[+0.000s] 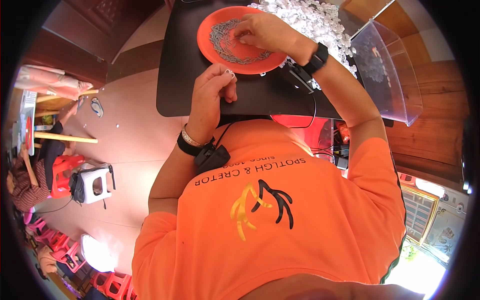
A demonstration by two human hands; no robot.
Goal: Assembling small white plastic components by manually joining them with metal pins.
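My left hand [212, 92] is closed just off the near edge of the plate, thumb and forefinger pinching a small white plastic clip [229, 73]. Over the round orange plate [204, 40] reaches my right hand [267, 32], its fingertips drawn together down among the short grey nails [220, 37]. Whatever is between those fingertips is too small to make out. The nails lie scattered in a ring on the plate. Beyond my right hand spreads a heap of small white and clear plastic clips [320, 22], partly behind my wrist.
Plate and heap rest on a black table [180, 90]. At its right stands a clear plastic bin [400, 85] with some pieces inside. A dark device [300, 79] with a cable hangs by my right wrist. Another person [32, 182] sits far left, near a white stool [97, 185].
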